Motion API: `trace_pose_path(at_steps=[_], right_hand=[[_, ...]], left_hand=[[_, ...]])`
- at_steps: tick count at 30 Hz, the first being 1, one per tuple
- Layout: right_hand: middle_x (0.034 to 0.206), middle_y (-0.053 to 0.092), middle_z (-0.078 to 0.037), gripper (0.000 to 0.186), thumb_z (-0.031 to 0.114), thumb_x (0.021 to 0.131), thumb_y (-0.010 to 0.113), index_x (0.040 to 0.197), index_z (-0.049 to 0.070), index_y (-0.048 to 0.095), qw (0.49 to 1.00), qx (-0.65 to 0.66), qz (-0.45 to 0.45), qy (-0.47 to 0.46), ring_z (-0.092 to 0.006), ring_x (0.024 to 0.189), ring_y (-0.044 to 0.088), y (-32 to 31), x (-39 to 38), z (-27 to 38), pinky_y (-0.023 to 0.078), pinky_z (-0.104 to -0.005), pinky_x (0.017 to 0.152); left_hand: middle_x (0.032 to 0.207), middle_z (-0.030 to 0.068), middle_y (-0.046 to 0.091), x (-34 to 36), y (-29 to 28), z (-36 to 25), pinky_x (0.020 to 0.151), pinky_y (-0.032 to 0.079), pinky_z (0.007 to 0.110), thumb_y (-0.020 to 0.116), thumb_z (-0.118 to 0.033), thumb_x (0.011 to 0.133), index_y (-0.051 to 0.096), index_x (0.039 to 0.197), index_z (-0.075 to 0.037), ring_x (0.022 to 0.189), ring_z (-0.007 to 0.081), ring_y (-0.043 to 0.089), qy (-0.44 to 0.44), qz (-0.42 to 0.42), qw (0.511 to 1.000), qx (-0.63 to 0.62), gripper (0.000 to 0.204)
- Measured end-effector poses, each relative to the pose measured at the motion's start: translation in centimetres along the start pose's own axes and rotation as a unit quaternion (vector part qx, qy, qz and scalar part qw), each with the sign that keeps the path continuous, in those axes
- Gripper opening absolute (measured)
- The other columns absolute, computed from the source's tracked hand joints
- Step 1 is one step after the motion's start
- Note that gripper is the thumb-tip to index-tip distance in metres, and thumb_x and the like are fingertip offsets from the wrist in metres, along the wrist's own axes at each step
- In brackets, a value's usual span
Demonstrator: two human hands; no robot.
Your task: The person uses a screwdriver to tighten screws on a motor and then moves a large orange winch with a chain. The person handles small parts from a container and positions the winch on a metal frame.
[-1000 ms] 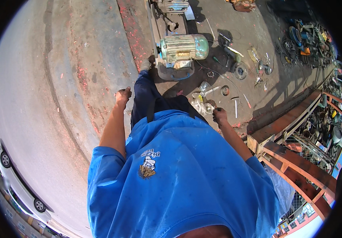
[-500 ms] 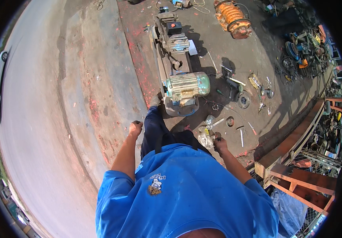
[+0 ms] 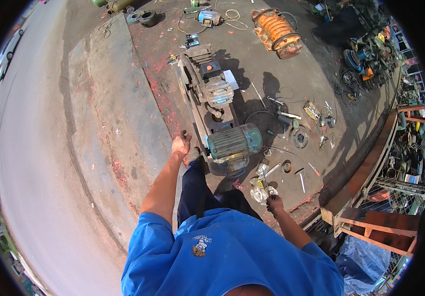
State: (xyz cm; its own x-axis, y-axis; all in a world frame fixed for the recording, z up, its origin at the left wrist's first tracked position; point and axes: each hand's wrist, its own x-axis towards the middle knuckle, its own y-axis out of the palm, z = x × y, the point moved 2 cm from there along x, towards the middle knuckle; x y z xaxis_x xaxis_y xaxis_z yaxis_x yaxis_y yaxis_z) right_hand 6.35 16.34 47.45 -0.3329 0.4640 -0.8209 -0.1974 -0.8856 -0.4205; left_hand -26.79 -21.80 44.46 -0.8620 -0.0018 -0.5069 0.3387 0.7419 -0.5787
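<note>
My left hand (image 3: 182,143) reaches forward just left of the metal base frame (image 3: 197,124), its fingers loosely apart and holding nothing visible. A green, ribbed electric motor (image 3: 231,144) sits on that frame, with a grimy compressor pump (image 3: 215,92) beyond it, beside a dark box with a red button (image 3: 210,69). My right hand (image 3: 274,204) hangs low by my side with curled fingers; what it holds, if anything, is too small to make out. It appears in front of crumpled plastic bags (image 3: 259,190) on the ground, near a white bar (image 3: 273,169).
Scattered tools (image 3: 313,109) lie right of the machine; an orange cylindrical unit (image 3: 275,32) and small blue motor (image 3: 207,18) lie beyond. A heap of parts (image 3: 358,64) and rusty steel beams (image 3: 374,221) line the right. A road (image 3: 32,143) with a white car (image 3: 7,55) is at left.
My left hand has moved forward and up toward the machine's frame, its fingers loosening. The view has tilted up, showing more ground beyond the machine; the machine appears lower in the picture.
</note>
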Motion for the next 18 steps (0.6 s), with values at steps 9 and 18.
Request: trace_pose_path(at_steps=[9,18], right_hand=[[0.070,0.057,-0.006,0.027,0.013,0.085,0.057,0.107,-0.003,0.055,0.996,0.060,-0.025,0.064,-0.0132,0.049,0.051,9.4,-1.8,6.3,0.042,-0.0272,0.044],[0.078,0.066,-0.017,0.038,0.025,0.079,0.061,0.105,-0.003,0.061,0.993,-0.014,-0.075,0.091,-0.0236,0.065,0.065,7.6,-3.8,9.6,0.053,-0.0354,0.062]], left_hand=[[0.105,0.0268,0.061,27.1,-8.5,-5.0,0.087,0.044,0.044,0.046,-0.057,0.086,0.059,0.111,0.002,0.103,0.0410,0.057,0.051,-0.069,0.996,-0.036,0.065],[0.101,0.0233,0.063,33.6,-4.2,-12.2,0.081,0.044,0.047,0.054,-0.051,0.086,0.054,0.110,0.002,0.092,0.0417,0.059,0.018,-0.129,0.985,-0.109,0.059]])
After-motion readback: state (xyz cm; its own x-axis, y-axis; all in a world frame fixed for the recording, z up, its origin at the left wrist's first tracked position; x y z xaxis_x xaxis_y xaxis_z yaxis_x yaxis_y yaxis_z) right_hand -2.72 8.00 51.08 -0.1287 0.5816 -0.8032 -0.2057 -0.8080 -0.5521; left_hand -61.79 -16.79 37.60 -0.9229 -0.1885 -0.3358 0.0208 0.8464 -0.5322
